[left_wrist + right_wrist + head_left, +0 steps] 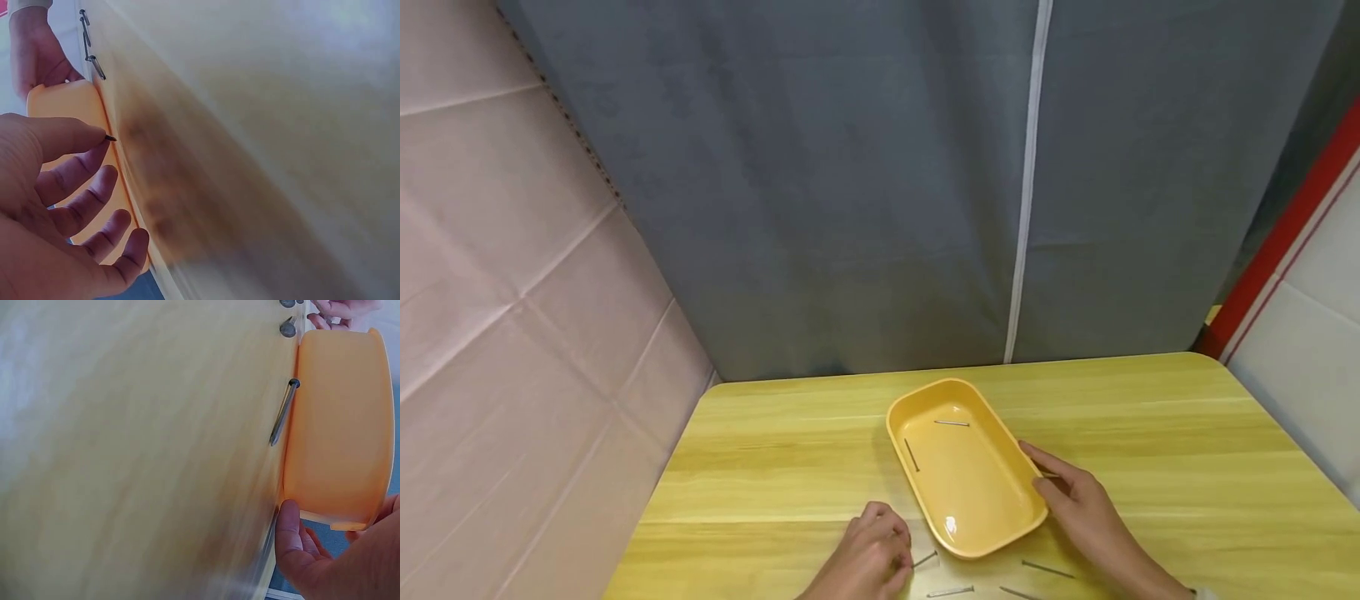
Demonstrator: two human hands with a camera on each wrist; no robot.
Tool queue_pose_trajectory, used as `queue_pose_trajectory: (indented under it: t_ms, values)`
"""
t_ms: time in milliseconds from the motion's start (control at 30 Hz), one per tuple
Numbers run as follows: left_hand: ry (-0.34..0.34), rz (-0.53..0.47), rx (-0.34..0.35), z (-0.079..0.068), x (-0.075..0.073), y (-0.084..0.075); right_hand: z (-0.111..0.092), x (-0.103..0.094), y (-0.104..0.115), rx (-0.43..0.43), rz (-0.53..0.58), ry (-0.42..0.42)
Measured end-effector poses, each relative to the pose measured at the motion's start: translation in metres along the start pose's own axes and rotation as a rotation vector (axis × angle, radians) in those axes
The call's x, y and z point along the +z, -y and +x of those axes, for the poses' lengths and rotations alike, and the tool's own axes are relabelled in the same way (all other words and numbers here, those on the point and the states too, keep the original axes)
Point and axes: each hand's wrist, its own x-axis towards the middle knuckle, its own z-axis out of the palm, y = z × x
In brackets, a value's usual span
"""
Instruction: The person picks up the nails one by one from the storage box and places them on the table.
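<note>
My left hand (874,552) pinches a nail (926,559) between thumb and forefinger, low beside the tray's near end. In the left wrist view the dark end of this nail pokes out past the fingertips (95,134), with the other fingers loosely spread. A yellow-orange plastic tray (977,540) stands on the table at an angle. My right hand (1078,500) grips its right side, thumb at the rim and fingers along the outer wall. Inside the tray lie two nails, one near the far end (952,423) and another by the left wall (912,455).
Loose nails lie on the wood-patterned table (760,467) in front of the tray, among them one nail (1048,570) near the right wrist and another nail (951,592) at the frame's bottom. A grey curtain (850,208) hangs behind the table, with pale panels at both sides.
</note>
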Motion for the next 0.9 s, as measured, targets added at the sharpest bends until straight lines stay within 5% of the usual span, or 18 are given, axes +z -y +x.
queue_pose_trajectory:
  t_ms: [600,900]
  values:
    - [0.017,0.065,0.042,0.008,0.008,-0.002,0.000,0.000,0.004,0.021,-0.012,-0.002]
    - [0.035,0.008,0.010,0.006,0.011,-0.001,0.000,0.000,0.002,0.048,-0.041,0.002]
